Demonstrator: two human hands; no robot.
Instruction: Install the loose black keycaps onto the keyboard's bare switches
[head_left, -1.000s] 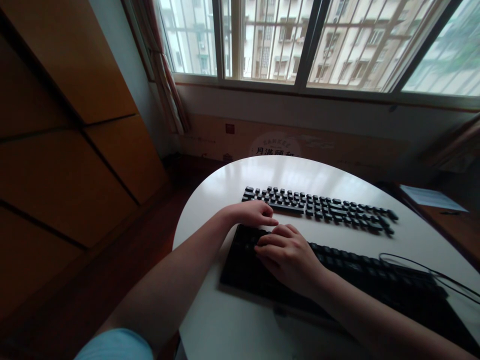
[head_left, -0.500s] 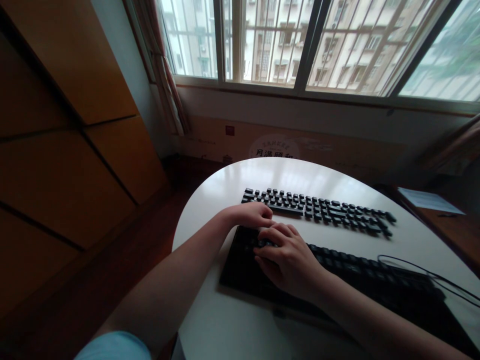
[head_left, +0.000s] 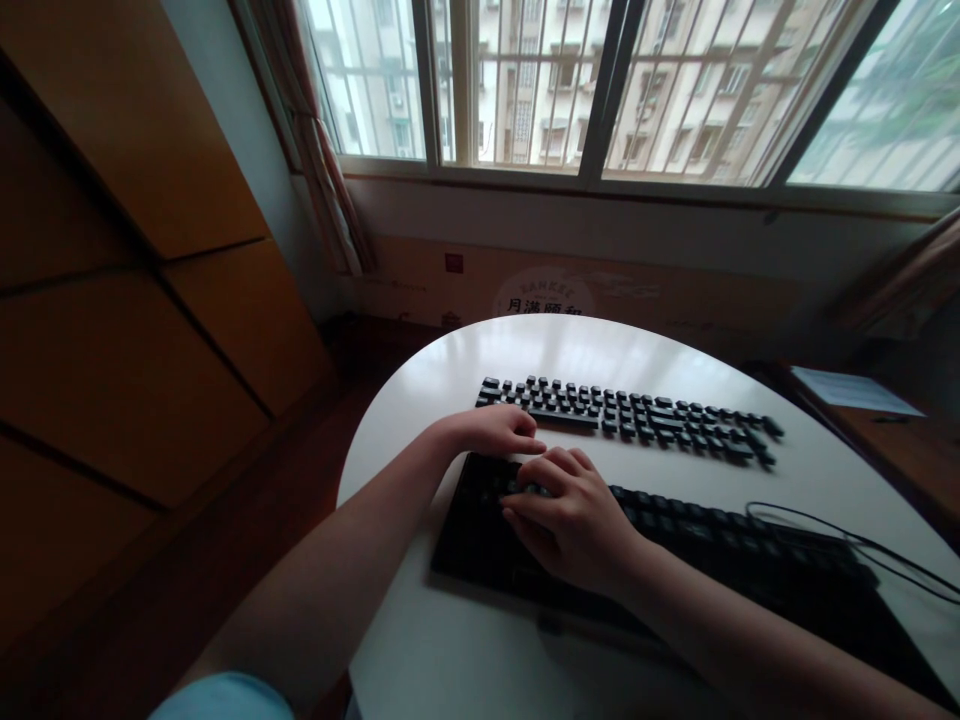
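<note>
Clock face centred on the view. At 9 o'clock, a tall brown cabinet point(head_left: 97, 250). At 7, a pale blue sleeve point(head_left: 225, 697) w/ bare forearm reaching up & right over a round white table point(head_left: 405, 385). Just below centre, approx. 6, is the L end of a black kbd point(head_left: 469, 545), lying flat & slanting off toward 4. L hand point(head_left: 491, 430) is at 6 too, by the kbd's far L corner: fingers curled in, back of hand up, just beside the near L end of some keycaps point(head_left: 664, 418). Can't tell if it holds anything. These are black, in rows running from centre toward 3-4, set apart from the kbd, w/ white tabletop showing between; prob. loose. R hand point(head_left: 574, 515), at 5, is bent over the kbd's L part, thumb & fingertips drawn close together & down at the keys; can't tell if anything's pinched. Thin black cable point(head_left: 814, 516) loops at 4; paper sheet point(head_left: 859, 390) lies at 3 on a brown surface.

Handling, my guess: kbd stiff, moderately heavy, best lifted by both short ends, minding the cable. Keycaps prob. v. light, hard, a bit slick, easily knocked out of line; pinch 1 at a time by opp. sides, fingertips only.
</note>
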